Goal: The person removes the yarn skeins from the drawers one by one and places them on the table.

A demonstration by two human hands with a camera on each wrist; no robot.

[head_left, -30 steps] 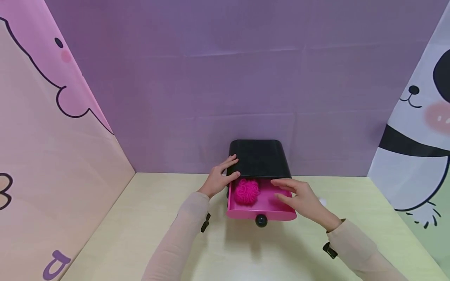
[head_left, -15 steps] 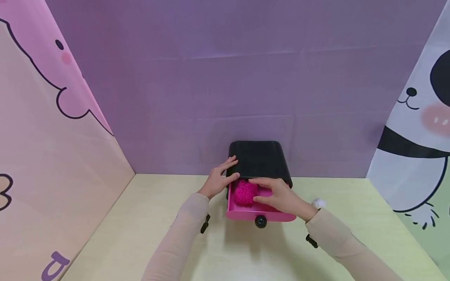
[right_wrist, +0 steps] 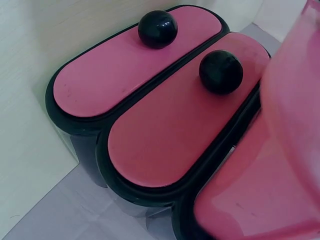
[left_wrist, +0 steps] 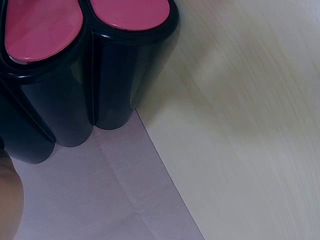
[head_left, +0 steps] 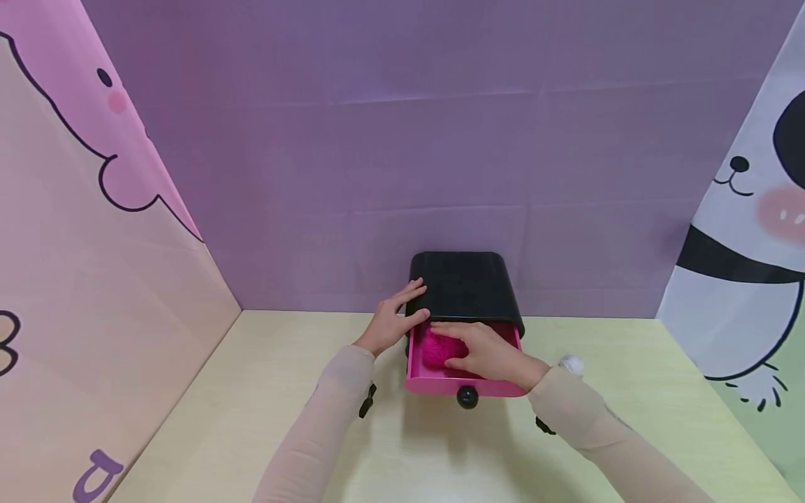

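Observation:
A small black drawer cabinet (head_left: pixel 464 285) stands against the purple backdrop, its top pink drawer (head_left: pixel 434 385) pulled out by a black round knob side toward me. Inside that drawer, at its left, sits a bright pink ball of yarn (head_left: pixel 435 351). My right hand (head_left: pixel 490 353) reaches in from the right, its fingers over the far side of the yarn and its thumb at the near side, gripping it. Partly covered by this hand, the yarn shows only its left portion. My left hand (head_left: pixel 390 323) rests with extended fingers on the cabinet's left top edge.
Below the pulled-out drawer, the right wrist view shows two closed pink drawer fronts (right_wrist: pixel 175 125) with black knobs (right_wrist: pixel 221 72). A small white object (head_left: pixel 572 364) lies on the pale wooden table (head_left: pixel 302 391) beside my right forearm. Printed panels flank both sides.
My right hand has moved left across the open drawer, from its right side to the ball of yarn, and closed around it. The left hand has stayed on the cabinet.

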